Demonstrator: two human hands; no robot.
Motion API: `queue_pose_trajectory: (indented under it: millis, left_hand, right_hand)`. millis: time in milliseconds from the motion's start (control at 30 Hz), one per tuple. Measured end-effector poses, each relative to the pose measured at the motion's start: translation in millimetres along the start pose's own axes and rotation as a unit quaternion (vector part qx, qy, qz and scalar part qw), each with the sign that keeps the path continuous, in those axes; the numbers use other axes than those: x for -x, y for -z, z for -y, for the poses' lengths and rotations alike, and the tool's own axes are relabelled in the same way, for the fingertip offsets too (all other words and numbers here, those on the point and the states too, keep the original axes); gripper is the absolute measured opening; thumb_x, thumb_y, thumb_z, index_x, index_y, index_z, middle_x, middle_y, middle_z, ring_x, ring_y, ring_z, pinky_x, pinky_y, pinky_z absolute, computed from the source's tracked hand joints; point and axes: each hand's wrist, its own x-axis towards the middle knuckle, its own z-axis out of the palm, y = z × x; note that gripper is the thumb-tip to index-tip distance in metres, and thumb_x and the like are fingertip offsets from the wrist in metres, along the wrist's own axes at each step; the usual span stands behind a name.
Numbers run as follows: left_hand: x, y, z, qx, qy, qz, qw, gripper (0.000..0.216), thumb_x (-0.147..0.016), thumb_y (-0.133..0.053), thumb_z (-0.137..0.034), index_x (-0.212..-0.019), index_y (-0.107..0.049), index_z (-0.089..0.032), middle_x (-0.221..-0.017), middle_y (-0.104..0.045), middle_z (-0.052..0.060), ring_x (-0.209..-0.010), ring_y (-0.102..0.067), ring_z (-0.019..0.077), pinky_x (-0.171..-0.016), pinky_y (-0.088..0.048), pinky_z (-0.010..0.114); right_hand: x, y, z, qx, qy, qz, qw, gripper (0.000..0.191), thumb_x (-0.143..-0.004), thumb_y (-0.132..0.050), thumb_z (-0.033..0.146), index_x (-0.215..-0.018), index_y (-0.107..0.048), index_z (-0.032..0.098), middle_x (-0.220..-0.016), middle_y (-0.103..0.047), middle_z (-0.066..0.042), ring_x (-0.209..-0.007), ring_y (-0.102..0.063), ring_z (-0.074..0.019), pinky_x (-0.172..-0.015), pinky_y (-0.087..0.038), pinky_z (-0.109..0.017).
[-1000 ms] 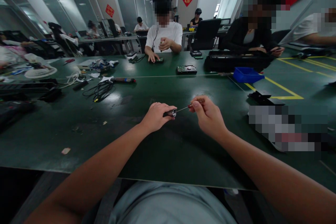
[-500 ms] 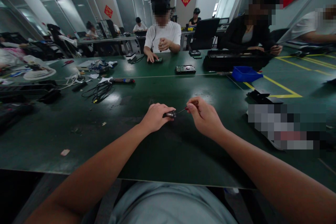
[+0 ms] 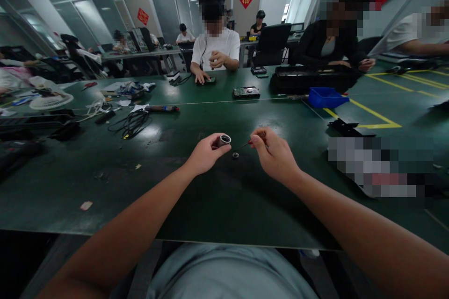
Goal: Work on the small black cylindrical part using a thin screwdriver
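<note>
My left hand (image 3: 206,153) is closed around a short dark metal cylinder (image 3: 225,140), whose hollow round end faces up toward me. Between my hands, a small round metal piece (image 3: 235,155) sits just below the cylinder's open end, apart from it. In my right hand (image 3: 275,152) is a thin screwdriver (image 3: 251,142), pinched by its reddish handle. Its shaft slants down to the left, with the tip close to the small round piece; whether they touch I cannot tell.
Across the green table (image 3: 196,210), a person in white works on a small device. An opened circuit-board unit (image 3: 246,92) and a blue tray (image 3: 326,97) stand beyond my hands. A corded tool (image 3: 161,109) and coiled cable lie left; a pixelated item (image 3: 375,168) lies right.
The cylinder has tipped so that its end turns upward and shows hollow. The small round metal piece has come away from it. My right hand has barely moved.
</note>
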Motion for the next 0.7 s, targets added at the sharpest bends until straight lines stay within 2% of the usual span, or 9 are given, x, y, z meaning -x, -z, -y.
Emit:
queue_pose_trajectory:
  millis: [133,200,267,367,500,600,700]
  left_hand:
    - [-2.9,-2.2,-6.0,0.219,0.086,-0.035,0.971,0.025,-0.09,-0.063,-0.031,-0.109,-0.062,-0.016,-0.103,-0.065,0.007,-0.081,-0.059,0.0137,-0.076,-0.048,0.027]
    - [-3.5,-0.1,-10.4,0.274,0.118,-0.051,0.953,0.024,-0.091,-0.06,-0.036,-0.107,-0.059,-0.017,-0.094,-0.061,0.005,-0.071,-0.055,0.0113,-0.063,-0.044,0.023]
    - [-4.1,3.8,-14.3,0.281,0.137,-0.043,0.949,0.028,-0.092,-0.057,-0.044,-0.103,-0.057,-0.018,-0.084,-0.056,0.003,-0.062,-0.049,0.0098,-0.054,-0.037,0.021]
    - [-6.4,10.1,-18.2,0.207,0.135,-0.001,0.969,0.033,-0.09,-0.058,-0.051,-0.097,-0.056,-0.019,-0.08,-0.054,0.001,-0.057,-0.045,0.0091,-0.05,-0.032,0.022]
    - [-11.1,14.3,-21.6,-0.006,0.108,0.065,0.992,0.028,-0.088,-0.06,-0.042,-0.1,-0.062,-0.017,-0.086,-0.062,0.005,-0.065,-0.054,0.0136,-0.057,-0.039,0.026]
    - [-14.2,11.4,-23.5,-0.178,0.039,0.117,0.976,0.021,-0.086,-0.058,-0.032,-0.099,-0.067,-0.019,-0.093,-0.067,0.006,-0.079,-0.06,0.0188,-0.069,-0.044,0.031]
    - [-16.6,2.3,-23.4,-0.288,-0.005,0.149,0.946,0.023,-0.088,-0.053,-0.026,-0.104,-0.069,-0.022,-0.103,-0.069,0.006,-0.091,-0.063,0.0222,-0.077,-0.046,0.035]
  right_hand:
    - [0.0,0.2,-1.8,-0.004,0.005,-0.007,1.0,0.02,-0.1,-0.043,0.036,-0.098,-0.056,0.021,-0.08,-0.068,-0.005,-0.076,-0.068,-0.0215,-0.07,-0.046,-0.034]
    - [0.2,0.6,-2.6,-0.002,0.009,-0.006,1.0,0.02,-0.1,-0.043,0.036,-0.099,-0.056,0.021,-0.08,-0.068,-0.004,-0.076,-0.068,-0.0212,-0.07,-0.046,-0.034]
    - [0.4,1.2,-2.5,0.0,0.015,0.001,1.0,0.02,-0.1,-0.043,0.035,-0.1,-0.056,0.021,-0.08,-0.068,-0.004,-0.076,-0.067,-0.0208,-0.07,-0.046,-0.033]
    - [0.5,2.1,-1.1,0.004,0.021,0.007,1.0,0.019,-0.1,-0.043,0.035,-0.1,-0.056,0.021,-0.081,-0.068,-0.004,-0.075,-0.067,-0.0206,-0.069,-0.046,-0.033]
    - [-1.3,4.0,-0.5,0.009,0.006,-0.021,1.0,0.02,-0.1,-0.043,0.035,-0.1,-0.056,0.02,-0.082,-0.069,-0.005,-0.076,-0.067,-0.0209,-0.069,-0.046,-0.033]
    - [-3.2,6.1,-1.9,0.011,-0.01,-0.059,0.998,0.019,-0.1,-0.044,0.035,-0.099,-0.056,0.02,-0.082,-0.069,-0.005,-0.076,-0.067,-0.0209,-0.069,-0.046,-0.033]
    - [-4.1,7.7,-2.8,0.013,-0.014,-0.077,0.997,0.019,-0.1,-0.044,0.034,-0.099,-0.056,0.02,-0.083,-0.069,-0.006,-0.076,-0.068,-0.0209,-0.069,-0.046,-0.033]
